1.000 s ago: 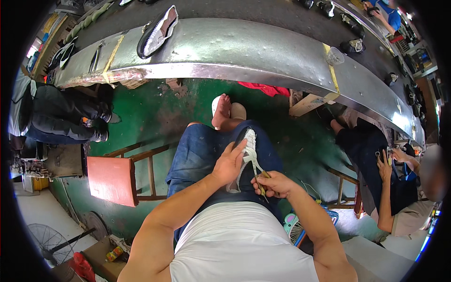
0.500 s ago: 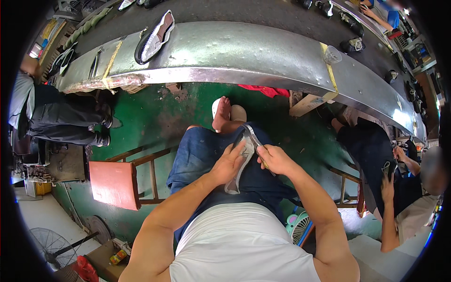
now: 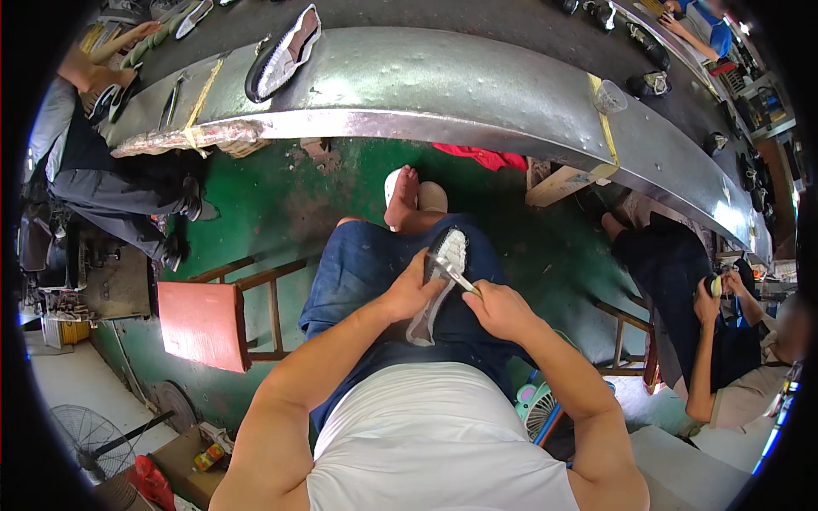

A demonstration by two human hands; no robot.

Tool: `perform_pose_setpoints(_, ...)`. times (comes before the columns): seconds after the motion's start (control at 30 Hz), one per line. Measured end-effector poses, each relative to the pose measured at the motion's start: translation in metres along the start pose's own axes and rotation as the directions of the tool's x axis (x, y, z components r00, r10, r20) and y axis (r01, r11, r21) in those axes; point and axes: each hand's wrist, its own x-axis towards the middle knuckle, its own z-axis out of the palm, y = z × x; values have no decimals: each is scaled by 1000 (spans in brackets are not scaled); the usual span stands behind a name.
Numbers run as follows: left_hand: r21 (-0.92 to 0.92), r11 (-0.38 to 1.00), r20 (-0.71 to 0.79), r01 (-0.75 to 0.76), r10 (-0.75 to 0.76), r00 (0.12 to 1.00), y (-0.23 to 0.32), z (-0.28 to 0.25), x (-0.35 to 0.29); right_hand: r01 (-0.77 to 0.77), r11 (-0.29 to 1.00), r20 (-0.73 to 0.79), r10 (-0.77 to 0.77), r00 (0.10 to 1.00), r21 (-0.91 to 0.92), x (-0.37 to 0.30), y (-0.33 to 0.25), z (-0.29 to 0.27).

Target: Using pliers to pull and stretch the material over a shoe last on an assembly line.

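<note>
A shoe upper on a last [image 3: 452, 249] lies sole side up over my lap, its toe pointing away from me. White pleated edging runs round the toe; the greyish rear part [image 3: 422, 328] reaches toward my waist. My left hand [image 3: 412, 289] is closed on the shoe's left side, the fingers partly hidden beneath it. In my right hand [image 3: 501, 312] is a pair of metal pincers [image 3: 456, 276], gripped by the handles. Their metal head rests against or just over the shoe's middle, close to my left thumb; whether it touches cannot be made out.
Ahead runs a metal-edged bench [image 3: 366, 77] with another black-toed shoe [image 3: 285, 53] and a clear plastic cup [image 3: 608, 97]. A red-topped stool [image 3: 201, 325] stands left, a small fan [image 3: 537, 407] at lower right. People work at the left [image 3: 111, 192] and right [image 3: 673, 264].
The pincers have swung from upright beside the toe to slanting across the shoe's middle. The shoe has turned to show its pleated toe, and my left hand has closed round its side.
</note>
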Motion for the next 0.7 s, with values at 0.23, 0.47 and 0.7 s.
perform_pose_setpoints(0.23, -535, 818, 227, 210, -100, 969, -7, -18, 6, -204, 953, 318, 126, 940, 225, -27, -2, -31)
perform_pose_setpoints(0.47, -472, 837, 312, 278, -136, 940, -8, -18, 12, 109, 989, 356, -65, 932, -105, -40, -16, -3)
perform_pose_setpoints(0.7, -445, 885, 218, 137, -42, 975, -32, -13, 8, 200, 950, 187, -157, 970, -241, -58, -22, 11)
